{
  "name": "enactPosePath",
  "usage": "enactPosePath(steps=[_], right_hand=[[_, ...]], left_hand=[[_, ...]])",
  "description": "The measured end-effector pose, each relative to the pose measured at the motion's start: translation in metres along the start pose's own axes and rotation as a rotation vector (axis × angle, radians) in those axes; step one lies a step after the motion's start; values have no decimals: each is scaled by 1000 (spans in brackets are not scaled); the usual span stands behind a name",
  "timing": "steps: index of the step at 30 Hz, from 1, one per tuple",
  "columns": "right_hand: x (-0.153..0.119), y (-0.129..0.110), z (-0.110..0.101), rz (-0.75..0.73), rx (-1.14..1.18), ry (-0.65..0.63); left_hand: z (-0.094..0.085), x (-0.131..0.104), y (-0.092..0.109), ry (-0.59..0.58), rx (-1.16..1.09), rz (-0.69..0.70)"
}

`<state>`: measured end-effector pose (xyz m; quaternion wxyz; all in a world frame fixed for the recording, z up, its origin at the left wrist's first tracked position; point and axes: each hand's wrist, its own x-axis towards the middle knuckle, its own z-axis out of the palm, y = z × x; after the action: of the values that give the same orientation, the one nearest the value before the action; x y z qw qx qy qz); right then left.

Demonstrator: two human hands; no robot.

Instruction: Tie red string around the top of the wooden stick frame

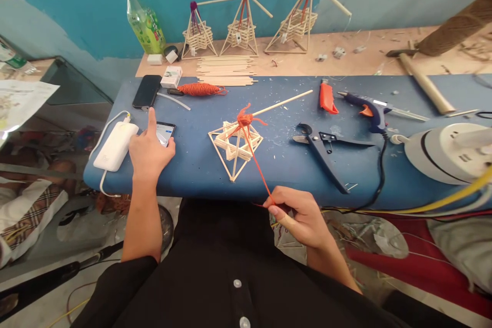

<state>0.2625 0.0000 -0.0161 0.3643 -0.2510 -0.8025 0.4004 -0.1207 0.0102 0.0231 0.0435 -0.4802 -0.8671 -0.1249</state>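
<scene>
My right hand [298,212] pinches an orange string [258,166] near the front edge of the blue table. The string runs up to an orange knot at the top of a small wooden stick frame [234,148], which stands on the table with one long stick pointing out to the right. My left hand [151,151] is over a phone with a lit screen [166,132], its index finger stretched forward and its thumb apart. That finger's tip is just below a dark phone [147,91]. A white power bank [116,147] lies left of this hand.
Three similar frames [238,31] stand on the wooden ledge beside a green-labelled bottle [144,23]. Nearer are loose sticks [225,69] and an orange string bundle [202,89]. Pruning shears [321,148], a glue gun [369,107], an orange lighter [327,98] and a white power strip [449,154] lie right.
</scene>
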Motion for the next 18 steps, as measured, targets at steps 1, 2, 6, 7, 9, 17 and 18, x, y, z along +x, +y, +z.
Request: enactPosePath(steps=[1,2,6,7,9,17,18], right_hand=[[0,0,1,1,15,-23],[0,-1,2,-1,31,-45],[0,-4,8,-26,90,-108],[0,-5,11,-32,104,-121],[0,-6,16,-42,134,-139],[1,-8,44,-28,199,-205],[0,-7,47,-14,209,-213]], left_hand=[[0,1,-1,2,5,-6],[0,1,-1,7,8,-14],[-3,-11,0,135,-51,25],[-6,-20,3,201,-110,61],[-12,-44,12,277,-310,168],[-8,-150,75,-437,-1155,619],[-5,-154,80,-431,-1179,635]])
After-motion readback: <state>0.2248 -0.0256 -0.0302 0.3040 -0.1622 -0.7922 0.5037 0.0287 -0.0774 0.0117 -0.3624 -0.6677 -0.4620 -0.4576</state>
